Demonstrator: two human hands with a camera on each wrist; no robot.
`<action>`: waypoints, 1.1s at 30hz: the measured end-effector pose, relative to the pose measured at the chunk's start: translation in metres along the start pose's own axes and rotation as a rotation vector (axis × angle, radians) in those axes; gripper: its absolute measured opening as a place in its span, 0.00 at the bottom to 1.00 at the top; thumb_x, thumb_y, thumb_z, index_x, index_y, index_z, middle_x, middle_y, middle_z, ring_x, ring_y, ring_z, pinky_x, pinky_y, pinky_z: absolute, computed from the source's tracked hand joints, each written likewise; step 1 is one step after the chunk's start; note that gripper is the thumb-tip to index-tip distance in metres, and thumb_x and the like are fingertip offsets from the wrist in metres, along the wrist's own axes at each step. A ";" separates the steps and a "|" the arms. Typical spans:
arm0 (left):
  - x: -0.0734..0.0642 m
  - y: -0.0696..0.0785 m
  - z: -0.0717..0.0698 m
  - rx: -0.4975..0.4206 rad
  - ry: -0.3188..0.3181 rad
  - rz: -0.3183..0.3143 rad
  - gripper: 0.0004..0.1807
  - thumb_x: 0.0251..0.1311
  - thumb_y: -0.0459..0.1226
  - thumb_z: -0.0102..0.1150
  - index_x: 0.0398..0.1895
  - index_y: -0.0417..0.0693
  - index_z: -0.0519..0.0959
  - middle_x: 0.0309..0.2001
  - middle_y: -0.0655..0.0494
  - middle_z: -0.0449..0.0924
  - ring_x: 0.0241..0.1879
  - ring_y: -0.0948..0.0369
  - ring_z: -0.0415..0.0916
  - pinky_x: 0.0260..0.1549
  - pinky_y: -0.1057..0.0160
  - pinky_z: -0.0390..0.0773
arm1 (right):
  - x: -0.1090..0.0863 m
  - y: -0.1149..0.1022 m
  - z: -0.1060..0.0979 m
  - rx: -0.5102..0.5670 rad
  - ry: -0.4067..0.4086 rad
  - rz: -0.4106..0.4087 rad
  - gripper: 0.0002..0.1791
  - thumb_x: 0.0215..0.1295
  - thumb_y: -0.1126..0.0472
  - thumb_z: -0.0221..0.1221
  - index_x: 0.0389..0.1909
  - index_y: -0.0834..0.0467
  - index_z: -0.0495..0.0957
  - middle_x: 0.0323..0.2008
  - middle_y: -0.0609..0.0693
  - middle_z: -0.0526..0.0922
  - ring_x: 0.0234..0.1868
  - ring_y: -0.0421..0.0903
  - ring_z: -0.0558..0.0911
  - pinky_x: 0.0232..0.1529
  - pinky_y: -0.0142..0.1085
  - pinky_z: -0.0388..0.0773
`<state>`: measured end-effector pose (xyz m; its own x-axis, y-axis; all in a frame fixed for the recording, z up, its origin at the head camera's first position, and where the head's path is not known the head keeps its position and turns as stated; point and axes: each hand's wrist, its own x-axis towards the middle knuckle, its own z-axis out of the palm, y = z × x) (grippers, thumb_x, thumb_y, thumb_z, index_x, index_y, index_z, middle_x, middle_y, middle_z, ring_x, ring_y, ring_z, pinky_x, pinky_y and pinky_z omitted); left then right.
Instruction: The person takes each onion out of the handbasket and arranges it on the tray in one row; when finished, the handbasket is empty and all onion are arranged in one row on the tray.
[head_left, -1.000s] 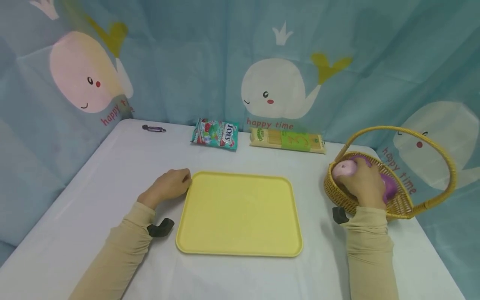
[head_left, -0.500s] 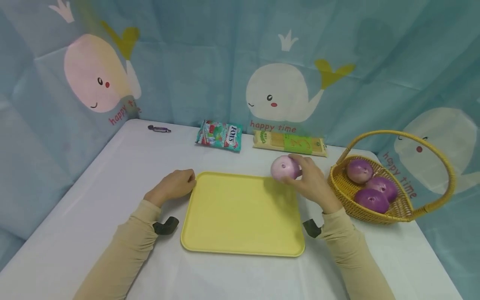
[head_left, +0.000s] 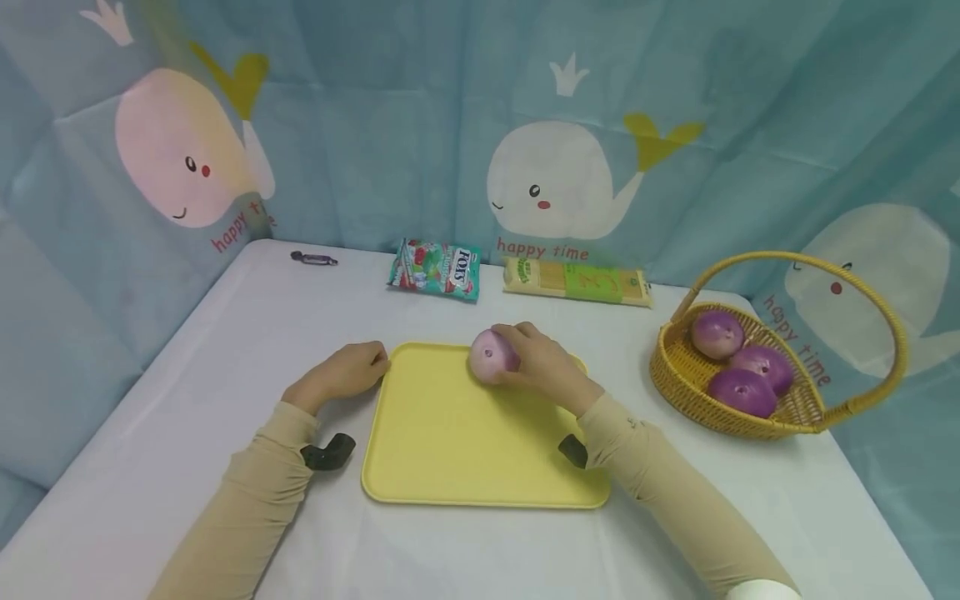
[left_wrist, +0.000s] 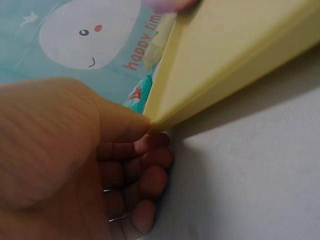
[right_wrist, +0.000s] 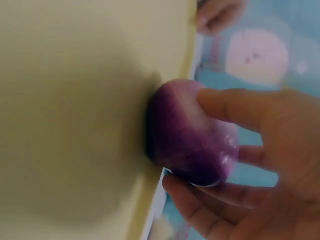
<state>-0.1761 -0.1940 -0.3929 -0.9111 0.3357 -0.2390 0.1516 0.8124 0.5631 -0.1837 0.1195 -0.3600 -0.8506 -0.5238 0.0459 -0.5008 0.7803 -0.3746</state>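
My right hand [head_left: 546, 367] grips a red onion [head_left: 492, 357], thumb on one side and fingers on the other, at the far edge of the yellow tray [head_left: 480, 450]. In the right wrist view the onion [right_wrist: 187, 132] shows purple with a pale streak, close over the tray's surface. At the tray's far left corner, my left hand [head_left: 341, 375] pinches the rim. The left wrist view has the thumb of this hand [left_wrist: 65, 135] on the corner and the other fingers curled below it.
A wicker basket [head_left: 678, 392] with a tall handle stands at the right, holding several red onions [head_left: 742, 392]. Along the back lie a wrapped candy [head_left: 313, 259], a green candy bag [head_left: 435, 269] and a noodle packet [head_left: 577, 282]. A whale-print curtain [head_left: 375, 150] hangs behind the table.
My right hand has lifted an onion out of the basket and carried it left to the tray's far edge. The left hand has stayed at the tray's corner.
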 end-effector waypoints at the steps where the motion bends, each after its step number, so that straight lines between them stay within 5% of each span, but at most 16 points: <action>1: 0.000 -0.001 0.000 -0.003 -0.001 -0.001 0.12 0.72 0.38 0.41 0.40 0.40 0.73 0.28 0.53 0.70 0.28 0.60 0.66 0.27 0.64 0.67 | 0.004 -0.005 0.002 -0.010 -0.011 -0.008 0.39 0.57 0.48 0.67 0.68 0.56 0.66 0.56 0.61 0.75 0.52 0.56 0.81 0.54 0.50 0.78; 16: -0.006 -0.003 -0.003 -0.058 -0.039 0.000 0.10 0.61 0.37 0.49 0.41 0.40 0.72 0.31 0.53 0.72 0.30 0.60 0.68 0.29 0.64 0.69 | 0.050 -0.059 0.032 0.006 -0.067 -0.134 0.37 0.63 0.49 0.64 0.70 0.56 0.64 0.56 0.60 0.74 0.48 0.51 0.81 0.52 0.45 0.79; 33: -0.002 0.001 -0.006 -0.039 -0.026 0.032 0.13 0.58 0.37 0.52 0.42 0.37 0.73 0.32 0.51 0.75 0.29 0.60 0.71 0.29 0.65 0.71 | 0.061 -0.071 0.041 0.059 -0.065 -0.100 0.42 0.63 0.48 0.63 0.74 0.53 0.57 0.58 0.60 0.73 0.49 0.51 0.80 0.55 0.43 0.79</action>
<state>-0.1761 -0.1967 -0.3872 -0.8956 0.3742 -0.2405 0.1654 0.7821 0.6009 -0.1936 0.0185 -0.3684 -0.7837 -0.6206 0.0269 -0.5709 0.7025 -0.4250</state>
